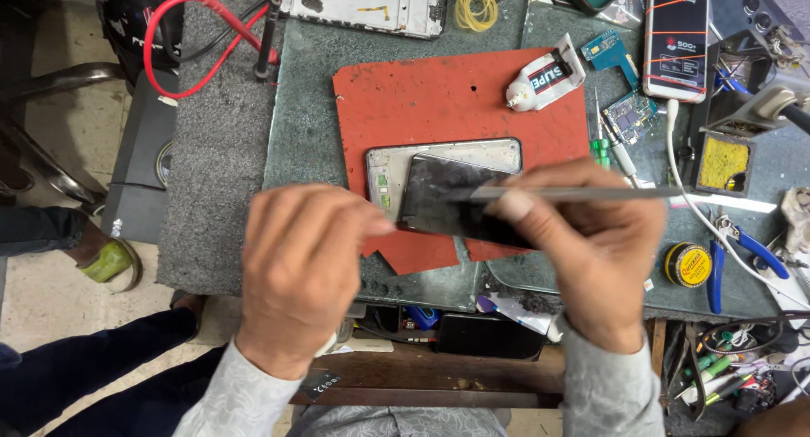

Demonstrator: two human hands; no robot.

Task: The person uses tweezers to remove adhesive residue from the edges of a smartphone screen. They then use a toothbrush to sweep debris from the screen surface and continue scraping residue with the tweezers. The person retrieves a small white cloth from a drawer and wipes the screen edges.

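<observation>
My left hand (299,268) pinches the near edge of a dark phone screen panel (447,196), holding it tilted over the phone frame (405,159) that lies on the red mat (439,99). My right hand (591,251) grips thin metal tweezers (582,193), fingers clenched on them (the tip rests on the panel). A glue tube (544,83) lies beyond on the tabletop (312,74).

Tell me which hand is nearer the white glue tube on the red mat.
Right. The right hand, holding a metal tool, sits just below the glue tube. The left hand is farther, down toward the mat's lower left edge.
</observation>
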